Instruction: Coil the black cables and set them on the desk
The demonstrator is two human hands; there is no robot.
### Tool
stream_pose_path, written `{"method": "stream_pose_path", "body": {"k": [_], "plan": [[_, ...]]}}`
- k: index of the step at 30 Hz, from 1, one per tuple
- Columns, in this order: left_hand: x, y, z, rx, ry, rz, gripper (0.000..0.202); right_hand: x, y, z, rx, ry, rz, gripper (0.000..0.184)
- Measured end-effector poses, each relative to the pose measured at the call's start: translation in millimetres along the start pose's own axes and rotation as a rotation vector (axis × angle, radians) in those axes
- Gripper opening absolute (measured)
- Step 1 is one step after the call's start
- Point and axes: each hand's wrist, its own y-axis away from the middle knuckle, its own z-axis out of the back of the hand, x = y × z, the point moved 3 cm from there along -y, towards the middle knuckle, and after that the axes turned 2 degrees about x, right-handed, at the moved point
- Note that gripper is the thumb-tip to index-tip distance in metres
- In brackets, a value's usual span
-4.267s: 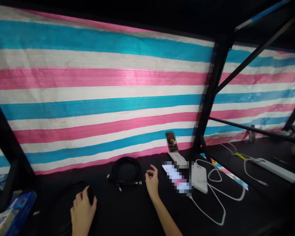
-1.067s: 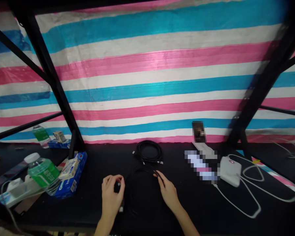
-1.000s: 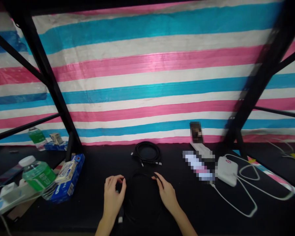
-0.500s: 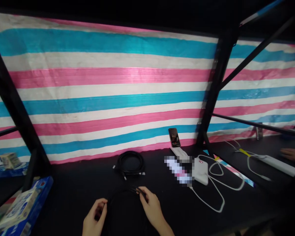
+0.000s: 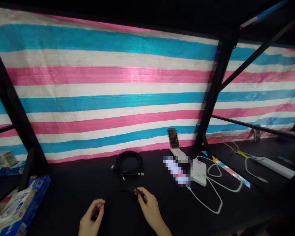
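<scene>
Near edge of the dark table (image 5: pixel 73 183): we hold a black cable (image 5: pixel 131 189) in a loose loop, left hand (image 5: pixel 91 219) and right hand (image 5: pixel 150 209) apart, each pinched on it. Black on black, the loop could slip unseen, or snag the coil (image 5: pixel 129 163) just beyond.

A: What's held?
B: The right hand (image 5: pixel 149 208) pinches a loose black cable (image 5: pixel 121 196); the left hand (image 5: pixel 90 218) curls at its other side, grip unclear.
A: Beyond?
B: A coiled black cable (image 5: pixel 129 162), a white power bank (image 5: pixel 199 167) to its right.
</scene>
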Motion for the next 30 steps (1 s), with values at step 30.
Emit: {"method": "stream_pose_path", "body": {"k": [30], "plan": [[-12.4, 18.3, 30.2, -0.488, -0.132, 0.174, 0.038, 7.5, 2.0, 0.4, 0.096, -0.065, -0.042, 0.025]]}}
